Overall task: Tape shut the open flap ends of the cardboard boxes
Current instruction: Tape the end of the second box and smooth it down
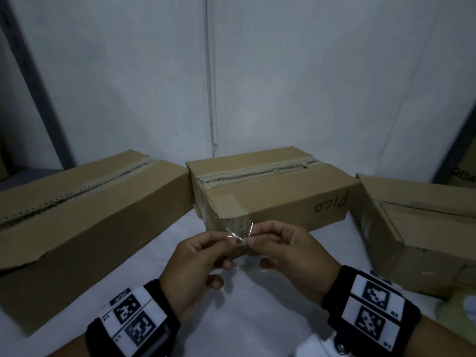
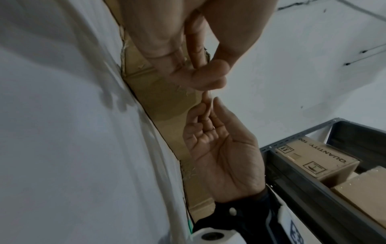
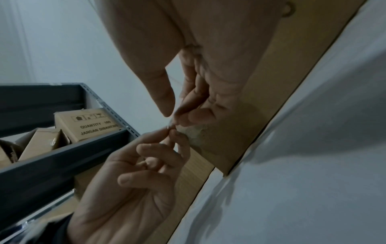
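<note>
Three brown cardboard boxes lie on the white table: a long left box [image 1: 77, 207], a middle box [image 1: 270, 191] and a right box [image 1: 417, 228]. In front of the middle box's near end, both hands pinch a short piece of clear tape [image 1: 238, 230]. My left hand [image 1: 231, 239] holds its left edge between thumb and fingertips. My right hand [image 1: 251, 240] pinches the right edge. The right wrist view shows the crinkled tape [image 3: 192, 132] against the cardboard, with the right hand [image 3: 177, 115] above the left hand [image 3: 167, 132]. I cannot tell whether the tape is stuck to the box.
A grey wall stands close behind the boxes. A dark metal rack [image 2: 303, 165] beside the table holds more printed cartons [image 3: 87, 125]. A blurred pale object [image 1: 461, 307] sits at the table's right front edge. White table [image 1: 257, 318] lies bare between my wrists.
</note>
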The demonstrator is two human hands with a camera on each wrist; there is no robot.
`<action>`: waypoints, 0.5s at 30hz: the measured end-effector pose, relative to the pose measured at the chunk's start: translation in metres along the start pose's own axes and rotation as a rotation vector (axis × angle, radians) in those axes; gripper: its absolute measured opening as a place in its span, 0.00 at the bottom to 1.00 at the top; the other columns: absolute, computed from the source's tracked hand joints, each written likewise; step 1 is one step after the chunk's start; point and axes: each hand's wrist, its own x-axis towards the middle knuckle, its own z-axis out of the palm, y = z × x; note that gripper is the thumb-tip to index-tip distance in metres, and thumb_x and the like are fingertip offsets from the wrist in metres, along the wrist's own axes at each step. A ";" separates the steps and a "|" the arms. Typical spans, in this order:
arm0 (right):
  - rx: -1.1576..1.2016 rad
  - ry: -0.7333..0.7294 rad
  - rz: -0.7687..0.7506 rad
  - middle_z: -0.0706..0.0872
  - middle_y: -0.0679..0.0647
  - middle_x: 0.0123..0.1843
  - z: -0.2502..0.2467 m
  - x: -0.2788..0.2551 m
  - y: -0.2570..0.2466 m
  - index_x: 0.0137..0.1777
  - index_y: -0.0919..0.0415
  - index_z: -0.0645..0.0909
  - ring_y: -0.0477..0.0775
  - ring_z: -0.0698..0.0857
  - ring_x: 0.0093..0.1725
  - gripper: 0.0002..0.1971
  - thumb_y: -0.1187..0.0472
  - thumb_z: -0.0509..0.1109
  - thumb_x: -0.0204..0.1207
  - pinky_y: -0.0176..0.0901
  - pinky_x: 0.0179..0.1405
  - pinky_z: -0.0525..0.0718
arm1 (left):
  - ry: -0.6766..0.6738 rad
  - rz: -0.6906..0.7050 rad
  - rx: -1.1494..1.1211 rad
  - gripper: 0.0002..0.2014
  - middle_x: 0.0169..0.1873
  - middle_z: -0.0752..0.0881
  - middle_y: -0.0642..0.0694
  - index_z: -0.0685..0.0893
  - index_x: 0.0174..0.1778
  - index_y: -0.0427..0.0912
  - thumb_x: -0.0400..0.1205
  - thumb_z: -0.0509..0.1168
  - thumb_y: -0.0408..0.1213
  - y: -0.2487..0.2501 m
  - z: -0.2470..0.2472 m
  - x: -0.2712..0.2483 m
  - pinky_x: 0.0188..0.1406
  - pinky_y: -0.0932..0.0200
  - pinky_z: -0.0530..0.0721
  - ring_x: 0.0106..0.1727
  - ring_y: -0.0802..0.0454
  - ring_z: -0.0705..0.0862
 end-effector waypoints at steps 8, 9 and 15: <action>-0.104 0.027 0.065 0.90 0.53 0.35 -0.001 0.004 0.006 0.44 0.60 0.83 0.48 0.86 0.34 0.04 0.69 0.74 0.74 0.36 0.31 0.80 | 0.011 0.018 0.121 0.04 0.27 0.82 0.42 0.89 0.43 0.34 0.76 0.70 0.31 -0.001 -0.006 0.001 0.14 0.66 0.66 0.21 0.57 0.76; -0.157 0.037 0.053 0.90 0.53 0.34 0.000 0.005 0.007 0.43 0.60 0.83 0.48 0.85 0.33 0.04 0.68 0.74 0.74 0.34 0.29 0.80 | 0.015 0.034 0.154 0.04 0.25 0.82 0.43 0.89 0.42 0.34 0.76 0.70 0.30 -0.001 -0.007 0.002 0.14 0.66 0.67 0.21 0.57 0.76; -0.339 0.087 0.077 0.91 0.66 0.41 0.006 0.016 0.009 0.40 0.62 0.86 0.51 0.83 0.34 0.03 0.64 0.75 0.75 0.33 0.27 0.79 | 0.150 0.328 0.396 0.06 0.30 0.88 0.42 0.83 0.36 0.34 0.74 0.74 0.31 0.003 -0.016 0.006 0.17 0.66 0.74 0.22 0.54 0.80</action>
